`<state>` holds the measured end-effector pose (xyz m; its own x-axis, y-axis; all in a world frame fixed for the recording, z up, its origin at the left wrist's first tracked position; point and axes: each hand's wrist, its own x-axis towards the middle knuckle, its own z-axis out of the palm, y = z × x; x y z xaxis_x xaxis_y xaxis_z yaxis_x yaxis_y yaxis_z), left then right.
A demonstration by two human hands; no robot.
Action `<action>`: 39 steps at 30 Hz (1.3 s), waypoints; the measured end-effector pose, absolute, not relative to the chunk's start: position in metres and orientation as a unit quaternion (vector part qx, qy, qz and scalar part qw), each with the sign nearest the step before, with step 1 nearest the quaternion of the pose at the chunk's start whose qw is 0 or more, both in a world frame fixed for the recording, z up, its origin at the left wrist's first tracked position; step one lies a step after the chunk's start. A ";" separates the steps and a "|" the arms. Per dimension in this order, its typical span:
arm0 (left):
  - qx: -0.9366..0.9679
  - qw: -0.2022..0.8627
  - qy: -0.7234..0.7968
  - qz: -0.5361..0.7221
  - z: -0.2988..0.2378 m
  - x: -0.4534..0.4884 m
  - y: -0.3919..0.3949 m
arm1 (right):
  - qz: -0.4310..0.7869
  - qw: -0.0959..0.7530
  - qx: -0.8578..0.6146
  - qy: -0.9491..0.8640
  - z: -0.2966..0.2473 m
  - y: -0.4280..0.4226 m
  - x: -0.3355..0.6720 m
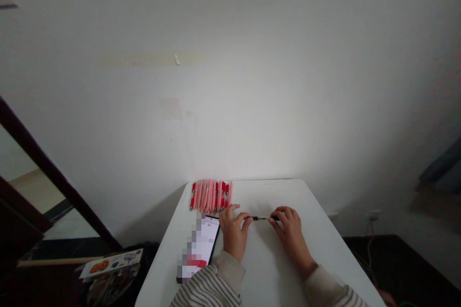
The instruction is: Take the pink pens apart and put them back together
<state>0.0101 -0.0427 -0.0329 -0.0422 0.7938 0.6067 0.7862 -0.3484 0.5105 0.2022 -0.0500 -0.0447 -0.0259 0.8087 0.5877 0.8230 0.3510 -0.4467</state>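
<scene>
Over the white table, a slim pen (260, 218) with black parts and a paler middle is held level between both hands. Its left end is pinched between thumb and index finger of my left hand (234, 232), whose other fingers are lifted. My right hand (290, 230) grips the dark right end with thumb and fingertips. I cannot tell whether the pen is one piece or partly pulled apart. Beyond my left hand lies a row of several pink and red pens (209, 196), side by side. A phone (207, 244) with a lit, partly blurred screen lies left of my left wrist.
The white table (266, 268) stands against a pale wall (252, 81). On the floor side at left is a dark bag or bin (108, 292) with a printed box (111, 265) on top. A cable (370, 244) runs down from a wall socket at right.
</scene>
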 end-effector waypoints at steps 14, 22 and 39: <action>0.700 0.010 0.573 0.426 -0.026 0.011 -0.046 | -0.019 0.399 -0.576 -0.713 -0.048 -0.049 0.202; 0.695 0.010 0.568 0.441 -0.030 0.010 -0.044 | -0.009 0.411 -0.570 -0.712 -0.045 -0.051 0.201; 0.701 -0.002 0.566 0.434 -0.028 0.011 -0.046 | -0.022 0.422 -0.567 -0.707 -0.051 -0.046 0.202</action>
